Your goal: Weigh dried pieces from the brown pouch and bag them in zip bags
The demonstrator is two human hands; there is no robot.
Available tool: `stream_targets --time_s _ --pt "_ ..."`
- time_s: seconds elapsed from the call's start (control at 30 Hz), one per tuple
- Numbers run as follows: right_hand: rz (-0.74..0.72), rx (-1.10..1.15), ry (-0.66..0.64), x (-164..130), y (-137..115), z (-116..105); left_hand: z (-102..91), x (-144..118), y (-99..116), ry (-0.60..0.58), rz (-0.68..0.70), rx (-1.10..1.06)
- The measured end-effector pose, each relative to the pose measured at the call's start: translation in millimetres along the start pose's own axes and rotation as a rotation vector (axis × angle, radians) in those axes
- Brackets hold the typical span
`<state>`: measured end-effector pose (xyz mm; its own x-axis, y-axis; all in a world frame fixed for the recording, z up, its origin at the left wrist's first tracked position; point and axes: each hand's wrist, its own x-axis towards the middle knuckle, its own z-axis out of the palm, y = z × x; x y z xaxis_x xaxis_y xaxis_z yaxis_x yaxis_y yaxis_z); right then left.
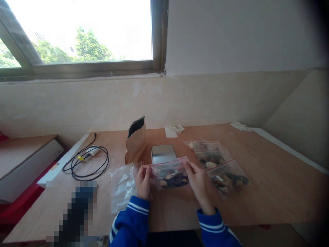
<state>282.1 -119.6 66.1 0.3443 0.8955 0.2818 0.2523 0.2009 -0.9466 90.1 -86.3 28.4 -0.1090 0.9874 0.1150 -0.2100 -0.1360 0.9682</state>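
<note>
A clear zip bag [171, 176] with a red-edged seal hangs between my hands, dark and pale pieces lying inside it. My left hand [143, 180] pinches its top left corner. At the top right corner, the thumb and fingers of my right hand [196, 180] close on the seal. Just behind the bag lies a flat, silvery rectangular object with a dark rim [163, 153]. Clear plastic bags [122, 187] lie flat beside my left hand. To the right of my right hand, several filled zip bags overlap, the nearest filled bag [228, 180] holding dark and tan pieces.
An open brown paper pouch [136, 142] stands behind my left hand. A coiled black cable [102, 168] with a white plug lies at left. A white card [171, 132] with crumpled tissue sits at the back, and another tissue [241, 127] near the right edge. The lower left is blurred out.
</note>
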Motion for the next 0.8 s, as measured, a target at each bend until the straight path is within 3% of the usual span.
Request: stream_targets --time_s 0.07,0.2,0.4,0.63,0.8 --pt "0.059 0.022 0.045 -0.5 3.3 -2.5 0.5 -0.2 1.5 0.022 -0.009 0.007" --pt "0.144 0.055 0.164 -1.8 24.1 -4.1 0.6 -1.7 0.4 -0.046 -0.027 0.073" --pt "0.133 0.059 0.254 -3.3 59.2 -7.9 2.4 -6.7 -1.7 -0.117 -0.001 0.178" --pt "0.014 -0.091 0.307 -5.4 59.4 -8.6 3.4 -6.9 1.3 -0.079 0.082 0.243" --pt "0.076 -0.010 0.339 -6.6 61.1 -7.4 -0.3 -5.4 -4.2 -0.062 0.125 0.301"
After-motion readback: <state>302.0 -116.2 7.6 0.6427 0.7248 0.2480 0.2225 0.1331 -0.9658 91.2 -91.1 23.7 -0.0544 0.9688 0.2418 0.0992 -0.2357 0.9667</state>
